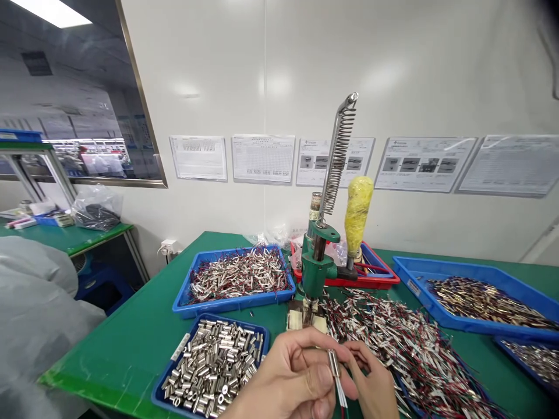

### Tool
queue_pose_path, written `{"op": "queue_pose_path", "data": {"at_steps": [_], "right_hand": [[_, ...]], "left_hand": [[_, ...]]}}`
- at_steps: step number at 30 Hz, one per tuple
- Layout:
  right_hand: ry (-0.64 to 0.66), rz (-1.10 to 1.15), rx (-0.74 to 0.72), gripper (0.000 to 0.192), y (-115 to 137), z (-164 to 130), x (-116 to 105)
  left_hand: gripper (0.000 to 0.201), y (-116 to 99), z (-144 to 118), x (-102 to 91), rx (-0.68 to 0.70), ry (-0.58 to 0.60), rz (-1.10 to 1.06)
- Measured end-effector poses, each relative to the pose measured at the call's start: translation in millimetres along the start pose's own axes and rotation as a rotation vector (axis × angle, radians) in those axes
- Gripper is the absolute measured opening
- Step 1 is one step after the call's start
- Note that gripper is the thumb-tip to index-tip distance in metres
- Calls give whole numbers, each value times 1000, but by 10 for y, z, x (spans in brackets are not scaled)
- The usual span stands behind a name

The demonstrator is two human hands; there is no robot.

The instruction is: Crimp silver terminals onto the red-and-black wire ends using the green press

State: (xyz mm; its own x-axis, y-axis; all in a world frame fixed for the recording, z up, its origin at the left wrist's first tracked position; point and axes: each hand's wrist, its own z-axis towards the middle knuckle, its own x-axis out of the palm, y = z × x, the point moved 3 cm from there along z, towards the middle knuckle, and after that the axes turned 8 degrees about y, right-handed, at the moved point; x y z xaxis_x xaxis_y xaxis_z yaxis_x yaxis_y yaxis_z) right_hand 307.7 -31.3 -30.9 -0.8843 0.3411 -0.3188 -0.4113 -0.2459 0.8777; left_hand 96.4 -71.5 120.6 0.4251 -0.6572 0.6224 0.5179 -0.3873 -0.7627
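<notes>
My left hand (297, 375) is closed, pinching a short silvery metal sleeve (333, 364) between thumb and fingers. White-covered wires (340, 393) come out of the sleeve's lower end, with green and red strands below. Close against it on the right, my right hand (373, 381) has curled fingers that meet the left fingertips; what they grip is hidden. Just beyond both hands stands a green hand press (317, 273) with a tall spring (338, 163) and a yellow-wrapped handle (358, 209). Left of my hands, a blue tray (158, 387) holds many loose metal sleeves (218, 361).
Wired parts fill a blue tray (231, 304) at back left and heap up (406, 343) on the right. A red tray (379, 283) sits behind the press. Another blue tray (441, 314) holds brass-coloured parts. At far left is a person's pale sleeve (39, 326).
</notes>
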Motion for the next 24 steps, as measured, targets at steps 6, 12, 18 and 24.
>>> {"op": "queue_pose_path", "data": {"at_steps": [6,12,18,24], "right_hand": [[58,39,146,31,-102,-5,32],[27,35,153,40,-131,-53,94],[63,56,185,48,-187,-68,124],[-8,-43,109,43,-180,-69,60]], "left_hand": [[37,63,-25,-60,-168,-28,132],[34,139,-40,-309,-246,-19,70],[26,103,-154,-977,175,-636,-294],[34,43,-511,-1304,44,-784,304]]}}
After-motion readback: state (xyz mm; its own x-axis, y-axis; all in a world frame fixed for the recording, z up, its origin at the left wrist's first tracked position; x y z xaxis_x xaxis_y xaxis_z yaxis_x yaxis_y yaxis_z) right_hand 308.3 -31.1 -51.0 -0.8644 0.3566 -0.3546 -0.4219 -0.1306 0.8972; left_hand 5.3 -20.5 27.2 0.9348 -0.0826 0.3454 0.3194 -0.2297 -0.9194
